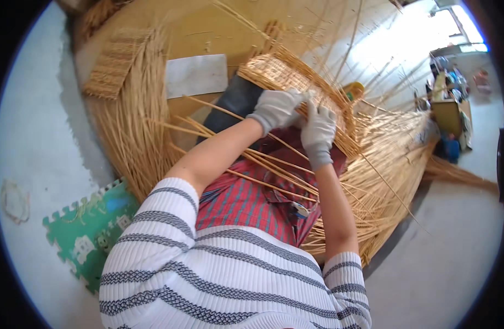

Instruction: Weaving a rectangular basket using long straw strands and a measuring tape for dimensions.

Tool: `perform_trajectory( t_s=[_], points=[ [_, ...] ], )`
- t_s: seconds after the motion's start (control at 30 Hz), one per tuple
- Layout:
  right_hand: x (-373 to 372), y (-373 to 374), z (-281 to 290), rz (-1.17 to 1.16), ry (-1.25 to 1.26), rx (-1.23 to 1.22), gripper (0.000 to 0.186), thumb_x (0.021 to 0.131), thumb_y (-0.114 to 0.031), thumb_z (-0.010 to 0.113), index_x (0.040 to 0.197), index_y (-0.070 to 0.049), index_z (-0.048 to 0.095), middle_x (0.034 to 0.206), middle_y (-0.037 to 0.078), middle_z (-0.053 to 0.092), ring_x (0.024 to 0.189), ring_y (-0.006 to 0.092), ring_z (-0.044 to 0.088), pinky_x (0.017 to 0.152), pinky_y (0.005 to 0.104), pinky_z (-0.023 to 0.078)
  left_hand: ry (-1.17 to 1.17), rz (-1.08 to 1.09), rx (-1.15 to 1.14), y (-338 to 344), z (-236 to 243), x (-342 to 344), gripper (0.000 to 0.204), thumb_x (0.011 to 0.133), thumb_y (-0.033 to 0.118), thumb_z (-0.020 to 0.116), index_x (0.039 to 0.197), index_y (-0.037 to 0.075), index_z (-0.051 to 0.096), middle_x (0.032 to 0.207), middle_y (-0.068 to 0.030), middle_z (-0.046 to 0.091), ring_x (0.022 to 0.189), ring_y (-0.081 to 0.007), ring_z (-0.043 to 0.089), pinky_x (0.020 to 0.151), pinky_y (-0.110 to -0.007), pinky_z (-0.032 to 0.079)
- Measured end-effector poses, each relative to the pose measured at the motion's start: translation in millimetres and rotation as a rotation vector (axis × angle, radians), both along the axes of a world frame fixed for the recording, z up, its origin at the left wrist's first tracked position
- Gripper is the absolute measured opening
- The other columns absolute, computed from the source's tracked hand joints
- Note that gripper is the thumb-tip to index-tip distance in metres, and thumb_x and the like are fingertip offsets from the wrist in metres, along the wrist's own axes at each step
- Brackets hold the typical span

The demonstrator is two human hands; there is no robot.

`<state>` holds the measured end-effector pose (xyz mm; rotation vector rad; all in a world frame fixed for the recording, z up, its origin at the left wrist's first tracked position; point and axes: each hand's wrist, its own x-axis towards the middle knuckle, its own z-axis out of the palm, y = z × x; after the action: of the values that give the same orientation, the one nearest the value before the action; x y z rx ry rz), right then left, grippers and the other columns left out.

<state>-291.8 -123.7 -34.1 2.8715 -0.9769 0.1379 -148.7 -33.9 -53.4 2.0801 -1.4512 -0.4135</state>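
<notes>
A shallow rectangular wicker basket (287, 68) of pale woven strands lies tilted in front of me, with a raised rim. Both hands wear whitish knit gloves with grey cuffs. My left hand (279, 107) is closed at the basket's near rim, its fingertips close to the right hand's. My right hand (319, 127) has its fingers bent over the same rim, a little to the right. Any thin strand pinched between the fingers is too small to make out. Several long wicker rods (274, 169) lie across my lap, passing beneath my left forearm.
A large bundle of straw-coloured strands (391, 181) spreads out at the right, another (134, 129) at the left beside a woven piece (118, 63). A white sheet (196, 75) lies beyond my left arm. A green foam mat (93, 233) is on the floor at lower left.
</notes>
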Motion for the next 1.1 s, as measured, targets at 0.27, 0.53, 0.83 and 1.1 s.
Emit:
perform_trajectory(
  t_s=[0.27, 0.53, 0.83, 1.1],
  points=[
    [-70.6, 64.7, 3.0, -0.282, -0.219, 1.485, 0.035, 0.105, -0.027, 0.073, 0.134, -0.008, 0.068, 0.094, 0.007, 0.073, 0.074, 0.0141, 0.068, 0.059, 0.0308, 0.055, 0.568, 0.047, -0.045, 2.4, 12.4, 6.4, 0.066, 0.097, 0.029, 0.076, 0.159, 0.031, 0.053, 0.129, -0.0151, 0.075, 0.108, -0.0321, 0.074, 0.097, -0.040, 0.058],
    [-70.7, 41.1, -0.4, -0.726, -1.435, 2.002, 0.020, 0.110, -0.026, 0.067, 0.121, -0.009, 0.062, 0.092, 0.000, 0.060, 0.071, 0.0062, 0.053, 0.051, 0.0177, 0.045, -0.185, -0.234, -0.171, 68.1, 8.9, 11.4, 0.037, 0.101, 0.031, 0.067, 0.137, 0.023, 0.068, 0.109, -0.0094, 0.077, 0.100, -0.0288, 0.075, 0.090, -0.038, 0.057],
    [-89.3, -1.1, 38.7, -0.204, -1.402, 1.044, 0.019, 0.103, 0.000, 0.069, 0.120, -0.007, 0.064, 0.098, 0.008, 0.074, 0.079, 0.0153, 0.071, 0.066, 0.0280, 0.060, 0.326, -0.040, -0.221, 62.3, -0.7, 35.1, 0.025, 0.094, 0.023, 0.078, 0.115, 0.010, 0.076, 0.110, -0.0125, 0.077, 0.105, -0.0347, 0.072, 0.093, -0.041, 0.056],
    [-116.9, -29.3, 5.6, -0.275, -1.522, 0.951, 0.011, 0.105, -0.012, 0.073, 0.113, -0.008, 0.067, 0.096, 0.010, 0.076, 0.076, 0.0140, 0.069, 0.059, 0.0260, 0.056, 0.300, 0.045, 0.106, 11.4, 7.9, 55.7, 0.080, 0.095, 0.013, 0.075, 0.166, 0.033, 0.042, 0.154, -0.0142, 0.061, 0.132, -0.0364, 0.063, 0.109, -0.043, 0.052]
  ],
)
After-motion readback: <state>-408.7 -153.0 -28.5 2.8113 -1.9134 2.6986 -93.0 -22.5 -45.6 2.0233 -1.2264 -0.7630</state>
